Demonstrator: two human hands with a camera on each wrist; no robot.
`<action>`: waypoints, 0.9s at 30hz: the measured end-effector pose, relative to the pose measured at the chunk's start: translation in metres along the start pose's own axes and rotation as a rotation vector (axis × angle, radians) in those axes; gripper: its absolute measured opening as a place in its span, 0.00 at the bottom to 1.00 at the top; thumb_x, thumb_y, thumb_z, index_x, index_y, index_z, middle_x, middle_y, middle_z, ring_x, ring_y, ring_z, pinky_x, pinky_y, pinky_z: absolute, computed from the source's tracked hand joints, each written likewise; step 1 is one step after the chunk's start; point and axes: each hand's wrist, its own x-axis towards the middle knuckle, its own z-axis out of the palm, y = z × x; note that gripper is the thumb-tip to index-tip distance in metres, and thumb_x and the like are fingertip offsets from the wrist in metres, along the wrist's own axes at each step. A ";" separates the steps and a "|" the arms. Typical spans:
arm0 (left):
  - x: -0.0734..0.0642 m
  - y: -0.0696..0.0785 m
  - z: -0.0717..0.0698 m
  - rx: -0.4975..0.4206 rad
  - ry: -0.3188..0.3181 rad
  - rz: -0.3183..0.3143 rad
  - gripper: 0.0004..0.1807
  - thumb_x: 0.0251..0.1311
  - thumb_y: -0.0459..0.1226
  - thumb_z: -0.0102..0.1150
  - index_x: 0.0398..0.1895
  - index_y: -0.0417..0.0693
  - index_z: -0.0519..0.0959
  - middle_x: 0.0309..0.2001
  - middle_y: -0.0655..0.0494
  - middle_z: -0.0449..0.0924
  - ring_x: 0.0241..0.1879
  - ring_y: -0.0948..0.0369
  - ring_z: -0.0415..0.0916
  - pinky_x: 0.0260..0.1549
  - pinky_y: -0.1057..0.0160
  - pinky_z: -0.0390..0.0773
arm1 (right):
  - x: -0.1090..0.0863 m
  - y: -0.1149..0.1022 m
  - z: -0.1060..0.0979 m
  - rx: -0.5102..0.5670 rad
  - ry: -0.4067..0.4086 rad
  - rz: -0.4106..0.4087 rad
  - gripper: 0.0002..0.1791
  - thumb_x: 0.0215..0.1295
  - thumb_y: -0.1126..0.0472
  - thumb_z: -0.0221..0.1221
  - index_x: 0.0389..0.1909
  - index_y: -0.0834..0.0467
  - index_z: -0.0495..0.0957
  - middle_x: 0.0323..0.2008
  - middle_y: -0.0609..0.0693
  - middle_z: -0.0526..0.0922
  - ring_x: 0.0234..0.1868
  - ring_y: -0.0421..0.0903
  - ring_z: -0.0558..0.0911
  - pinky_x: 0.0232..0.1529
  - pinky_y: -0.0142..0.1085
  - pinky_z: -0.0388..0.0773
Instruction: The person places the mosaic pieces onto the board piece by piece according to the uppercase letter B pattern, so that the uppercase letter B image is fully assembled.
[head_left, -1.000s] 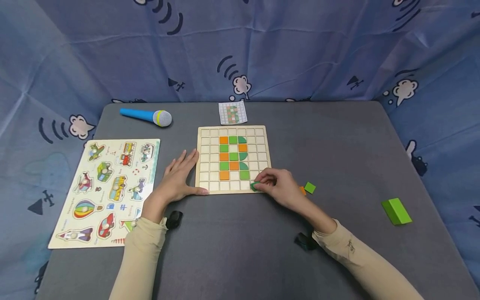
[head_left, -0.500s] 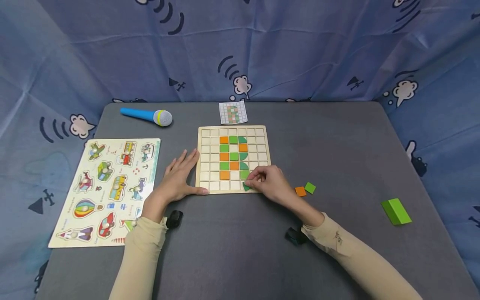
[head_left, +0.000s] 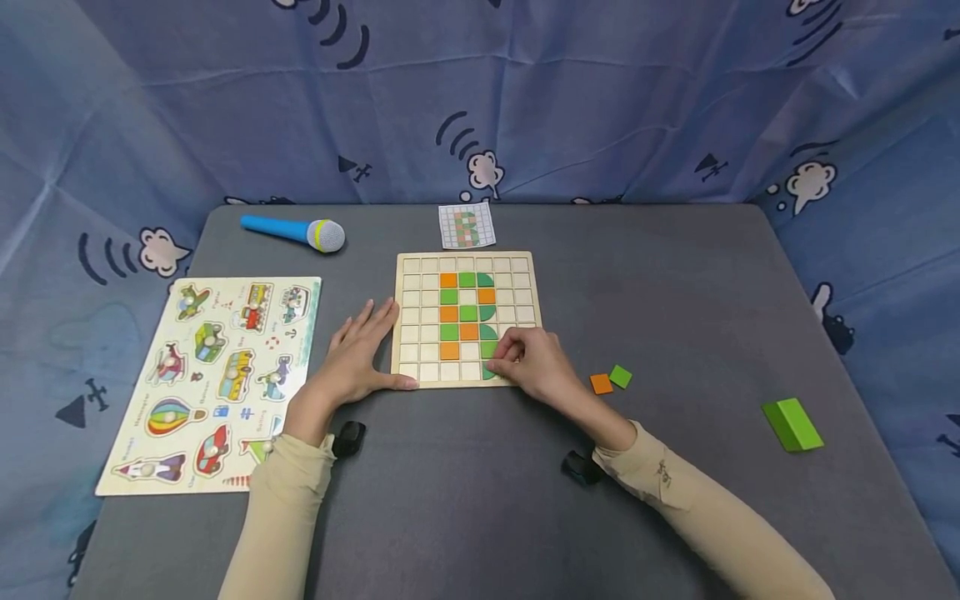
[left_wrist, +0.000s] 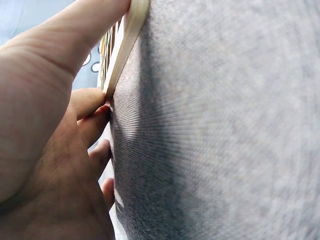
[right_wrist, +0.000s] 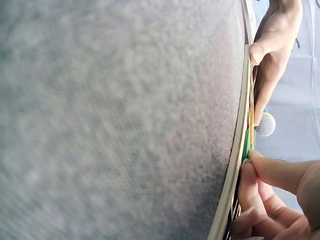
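Note:
A square wooden grid board lies on the table, with orange and light green square tiles and dark green quarter-round tiles set in its middle columns. My left hand rests against the board's left edge, fingers spread and the thumb at the near left corner. With thumb and forefinger, my right hand pinches a dark green quarter-round tile at a cell in the nearest row, below a light green square. The fingers partly cover this tile. An orange tile and a light green tile lie right of the board.
Behind the board lies a small pattern card. A blue toy microphone is at the back left. A picture peg puzzle lies under the left forearm's side. Far right stands a green block. A blue patterned curtain surrounds the table.
My right hand has moved left along the board's near row with the green quarter-round tile, which now lies flatter at its cell. The orange tile beside the wrist came into full view.

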 end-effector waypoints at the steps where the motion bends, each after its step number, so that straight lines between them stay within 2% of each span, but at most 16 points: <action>1: 0.000 0.000 0.000 -0.001 0.000 0.000 0.69 0.54 0.55 0.81 0.88 0.49 0.44 0.89 0.50 0.39 0.88 0.46 0.29 0.83 0.37 0.33 | 0.000 0.000 0.000 0.001 0.001 -0.003 0.08 0.63 0.60 0.75 0.31 0.56 0.85 0.24 0.47 0.86 0.23 0.40 0.78 0.27 0.32 0.72; 8: 0.000 0.000 0.000 0.002 0.004 -0.001 0.69 0.53 0.56 0.81 0.88 0.49 0.44 0.89 0.50 0.39 0.88 0.46 0.30 0.83 0.37 0.33 | -0.005 0.006 -0.008 0.056 -0.027 -0.043 0.06 0.65 0.63 0.73 0.34 0.57 0.84 0.28 0.50 0.85 0.25 0.40 0.78 0.31 0.32 0.73; 15: 0.001 -0.001 0.001 0.005 -0.002 -0.002 0.69 0.54 0.56 0.81 0.88 0.49 0.44 0.89 0.50 0.39 0.88 0.46 0.30 0.83 0.37 0.33 | -0.016 0.021 -0.021 0.084 -0.065 -0.094 0.05 0.64 0.65 0.73 0.34 0.57 0.85 0.26 0.49 0.85 0.23 0.39 0.72 0.26 0.30 0.68; 18: 0.000 0.000 0.000 0.005 -0.003 -0.003 0.69 0.54 0.55 0.81 0.88 0.49 0.44 0.89 0.50 0.39 0.88 0.46 0.30 0.83 0.37 0.33 | -0.021 0.026 -0.029 0.077 -0.094 -0.106 0.05 0.64 0.65 0.73 0.37 0.57 0.86 0.27 0.50 0.84 0.24 0.40 0.73 0.28 0.30 0.69; 20: 0.000 0.000 -0.001 0.005 -0.003 -0.003 0.69 0.54 0.55 0.81 0.88 0.49 0.44 0.89 0.50 0.39 0.88 0.46 0.30 0.83 0.37 0.33 | -0.023 0.031 -0.037 0.057 -0.100 -0.107 0.07 0.64 0.64 0.73 0.41 0.58 0.86 0.31 0.51 0.85 0.28 0.42 0.76 0.31 0.31 0.71; 23: 0.000 0.000 -0.001 0.004 -0.003 -0.002 0.69 0.54 0.55 0.81 0.88 0.49 0.44 0.89 0.50 0.39 0.88 0.46 0.30 0.83 0.37 0.33 | -0.026 0.040 -0.050 0.018 -0.092 -0.086 0.12 0.64 0.63 0.74 0.47 0.58 0.86 0.40 0.52 0.88 0.38 0.45 0.81 0.42 0.36 0.77; 27: 0.000 0.001 -0.001 0.005 -0.005 -0.002 0.68 0.54 0.56 0.80 0.88 0.49 0.44 0.89 0.50 0.39 0.88 0.46 0.30 0.83 0.37 0.33 | -0.029 0.055 -0.073 -0.053 -0.136 -0.041 0.18 0.65 0.61 0.74 0.54 0.57 0.85 0.53 0.56 0.85 0.52 0.53 0.80 0.56 0.49 0.77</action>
